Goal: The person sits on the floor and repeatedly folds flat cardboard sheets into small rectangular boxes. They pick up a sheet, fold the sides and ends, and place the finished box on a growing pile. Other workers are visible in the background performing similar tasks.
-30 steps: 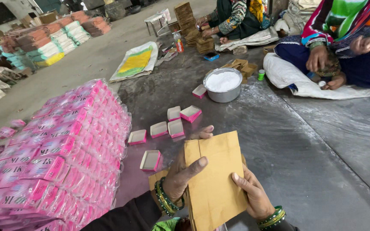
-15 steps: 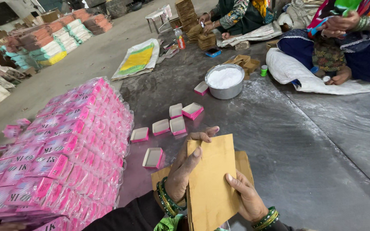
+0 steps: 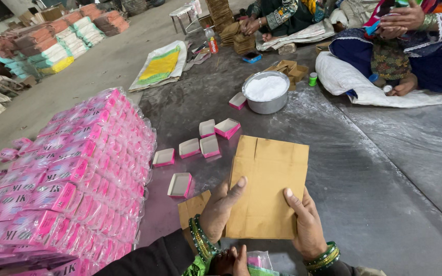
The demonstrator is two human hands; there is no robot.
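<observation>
A flat brown cardboard sheet (image 3: pixel 267 179) with flaps lies low in the head view, held from both sides. My left hand (image 3: pixel 221 209) grips its lower left edge, thumb on top. My right hand (image 3: pixel 305 225) presses its lower right part. Green bangles ring both wrists. A second brown cardboard piece (image 3: pixel 193 207) sticks out under the left hand. Several small open pink boxes (image 3: pixel 211 145) lie on the grey floor just beyond the sheet.
A big stack of wrapped pink packets (image 3: pixel 72 174) fills the left. A metal bowl of white powder (image 3: pixel 266 92) stands farther off. Other people sit at the top right on a white sack (image 3: pixel 354 82). Brown cardboard stacks (image 3: pixel 244 43) and a yellow-green sack (image 3: pixel 162 64) lie behind.
The cardboard sheet has been turned from tilted to nearly square and brought flatter. Both hands kept hold of it. The person at top right raised their hands.
</observation>
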